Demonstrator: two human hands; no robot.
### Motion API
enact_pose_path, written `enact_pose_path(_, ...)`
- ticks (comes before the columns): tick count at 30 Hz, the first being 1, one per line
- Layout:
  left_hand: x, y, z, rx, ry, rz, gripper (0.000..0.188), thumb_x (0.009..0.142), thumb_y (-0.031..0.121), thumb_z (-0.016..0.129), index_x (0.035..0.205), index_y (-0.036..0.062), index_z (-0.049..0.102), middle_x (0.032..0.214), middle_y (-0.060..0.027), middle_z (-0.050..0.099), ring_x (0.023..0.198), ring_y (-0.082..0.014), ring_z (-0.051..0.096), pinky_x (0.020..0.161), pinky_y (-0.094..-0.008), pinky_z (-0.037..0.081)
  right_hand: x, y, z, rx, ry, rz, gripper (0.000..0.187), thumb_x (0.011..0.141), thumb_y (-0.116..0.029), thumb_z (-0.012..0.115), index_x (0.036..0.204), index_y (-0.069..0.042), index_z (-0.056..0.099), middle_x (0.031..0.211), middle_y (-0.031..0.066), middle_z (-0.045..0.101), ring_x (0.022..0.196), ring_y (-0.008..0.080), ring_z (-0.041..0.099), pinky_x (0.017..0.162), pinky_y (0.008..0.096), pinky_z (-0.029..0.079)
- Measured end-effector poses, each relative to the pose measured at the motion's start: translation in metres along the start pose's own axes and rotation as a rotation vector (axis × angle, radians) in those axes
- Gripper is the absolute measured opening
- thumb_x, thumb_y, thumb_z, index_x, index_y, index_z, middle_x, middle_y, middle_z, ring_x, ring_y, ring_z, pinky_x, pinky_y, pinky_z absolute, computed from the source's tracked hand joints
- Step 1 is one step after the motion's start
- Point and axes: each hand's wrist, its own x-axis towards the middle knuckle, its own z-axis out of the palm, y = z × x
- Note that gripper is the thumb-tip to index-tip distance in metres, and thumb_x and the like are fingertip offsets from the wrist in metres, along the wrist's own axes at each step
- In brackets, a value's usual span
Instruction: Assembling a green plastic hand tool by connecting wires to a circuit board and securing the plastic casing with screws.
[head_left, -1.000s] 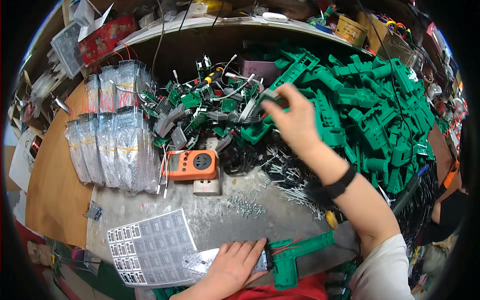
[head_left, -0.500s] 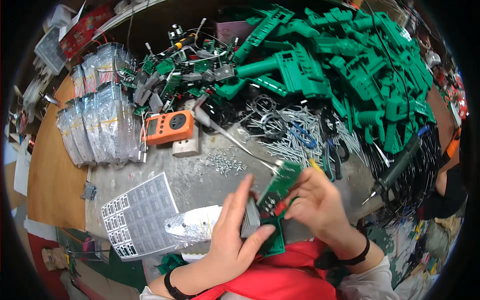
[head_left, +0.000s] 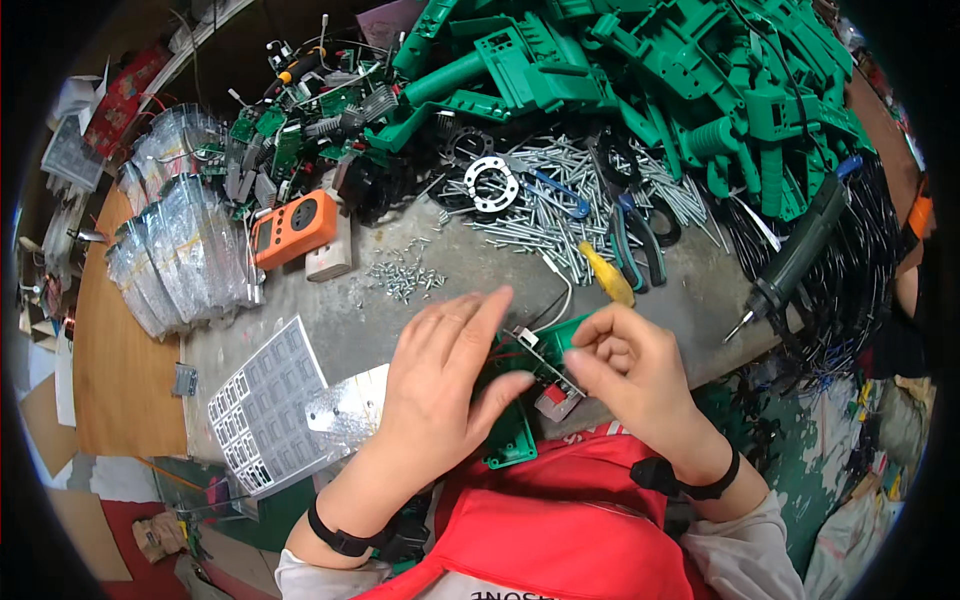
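In front of my red apron, a green plastic housing [head_left: 515,445] lies partly under my left hand [head_left: 440,360]. The fingers of that hand stretch along its far side, and the thumb reaches over it. A circuit board [head_left: 545,365] stands tilted, nearly edge-on, at the housing. It carries a red part [head_left: 556,393] near its lower end and a white connector [head_left: 527,338] at its upper end. A white cable [head_left: 566,300] runs up from it. My right hand [head_left: 630,365] has curled fingers, with thumb and forefinger at the board's right edge. My left palm's contact is hidden.
Small screws [head_left: 405,275] and long screws [head_left: 530,225] lie beyond my hands, near a yellow-handled tool [head_left: 606,275] and pliers [head_left: 640,245]. Green housings [head_left: 690,90] are piled behind. An electric screwdriver [head_left: 800,255] is at right, an orange meter [head_left: 295,230] and printed sheet [head_left: 265,410] at left.
The circuit board has turned from showing its face to nearly edge-on and come lower, toward the housing. My right hand has moved with it. The whole view has shifted slightly.
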Motion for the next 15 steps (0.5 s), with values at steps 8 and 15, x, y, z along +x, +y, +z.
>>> enact_pose_path(8, -0.004, 0.001, 0.01, -0.338, -0.085, -0.03, 0.071, 0.074, 0.005, 0.075, 0.139, -0.001, 0.047, 0.116, -0.0196, 0.063, 0.103, -0.0377, 0.061, 0.093, -0.0466, 0.045, -0.003, 0.002, 0.009, -0.753, 0.013, -0.363, 0.047, 0.077, -0.026, 0.078, 0.112, -0.006, 0.054, 0.089, 0.0118, 0.061, 0.081, 0.0348, 0.064, 0.068, 0.0418, 0.054)
enact_pose_path(15, 0.012, -0.008, -0.027, -0.528, -0.131, 0.014, 0.07, 0.078, 0.018, 0.076, 0.139, -0.0013, 0.047, 0.126, -0.0183, 0.063, 0.116, -0.0307, 0.063, 0.108, -0.042, 0.037, -0.024, -0.021, -0.013, -0.039, -0.16, -0.219, 0.059, 0.077, 0.003, 0.077, 0.131, 0.002, 0.052, 0.109, 0.0079, 0.067, 0.095, 0.0102, 0.065, 0.071, 0.0238, 0.053)
